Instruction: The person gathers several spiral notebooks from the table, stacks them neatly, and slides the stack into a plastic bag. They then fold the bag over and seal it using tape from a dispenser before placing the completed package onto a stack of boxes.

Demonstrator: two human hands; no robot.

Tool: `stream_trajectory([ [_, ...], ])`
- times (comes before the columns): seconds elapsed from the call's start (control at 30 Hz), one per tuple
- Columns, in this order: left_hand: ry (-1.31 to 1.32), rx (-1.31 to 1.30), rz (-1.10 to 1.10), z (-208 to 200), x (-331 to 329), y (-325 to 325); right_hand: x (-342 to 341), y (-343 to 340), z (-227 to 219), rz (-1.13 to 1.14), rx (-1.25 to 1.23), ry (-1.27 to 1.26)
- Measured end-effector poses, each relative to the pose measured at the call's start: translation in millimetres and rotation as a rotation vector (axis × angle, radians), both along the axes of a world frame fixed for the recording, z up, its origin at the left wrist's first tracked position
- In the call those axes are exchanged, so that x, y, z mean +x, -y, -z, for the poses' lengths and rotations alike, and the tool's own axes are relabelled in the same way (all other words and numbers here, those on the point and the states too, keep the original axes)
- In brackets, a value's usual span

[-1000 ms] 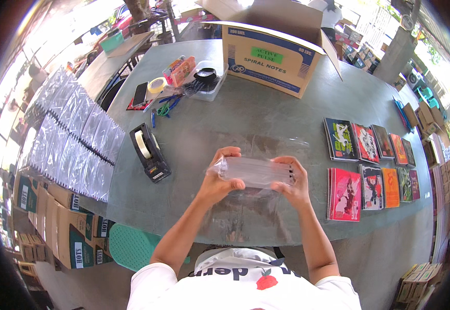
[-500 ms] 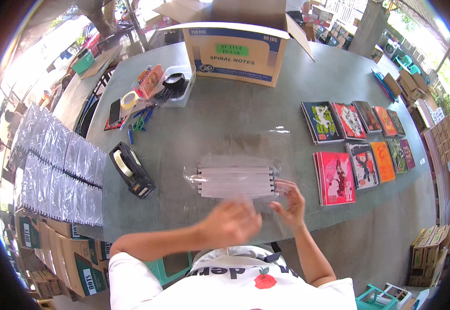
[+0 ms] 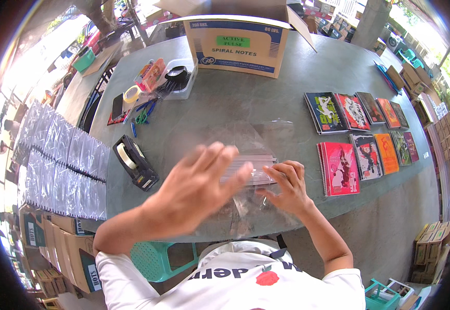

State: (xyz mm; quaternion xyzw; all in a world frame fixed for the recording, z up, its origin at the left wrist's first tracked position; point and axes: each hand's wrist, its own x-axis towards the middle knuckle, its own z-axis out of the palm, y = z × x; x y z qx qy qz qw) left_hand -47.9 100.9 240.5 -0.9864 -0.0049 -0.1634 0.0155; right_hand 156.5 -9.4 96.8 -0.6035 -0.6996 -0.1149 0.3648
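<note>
A bundle of white-paged pads (image 3: 253, 166), probably notebooks, lies on the grey-green table in loose clear plastic film (image 3: 243, 201). My left hand (image 3: 196, 178), smeared by motion, is raised in front of the bundle's left part and hides it. Its fingers are spread, with nothing visible in them. At the bundle's right end is my right hand (image 3: 289, 188), with thumb and curved fingers apart against the film. Left of the bundle stands a black tape dispenser (image 3: 136, 163) with a roll of tape.
Spiral notebooks with colourful covers (image 3: 339, 168) lie in two rows at right. Plastic-wrapped notebooks (image 3: 64, 160) are stacked at left. A cardboard box (image 3: 235, 46) stands at the back, near a clear tub (image 3: 183, 90), scissors (image 3: 142, 118) and a phone (image 3: 117, 106). A green stool (image 3: 155, 261) is below.
My left hand has risen and moved leftward and away from my body, over the bundle's left part. My right hand has shifted slightly inward onto its right end. The view has shifted slightly.
</note>
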Motion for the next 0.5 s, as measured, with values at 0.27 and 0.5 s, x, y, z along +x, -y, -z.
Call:
stream_trajectory([
  [0.27,-0.483,-0.491,0.401,-5,-17,-1,-9,-7,-11,-0.211,-0.132,0.160],
  [0.5,-0.220,0.138,0.089,28,40,-52,-11,-9,-6,-0.196,-0.165,0.162],
])
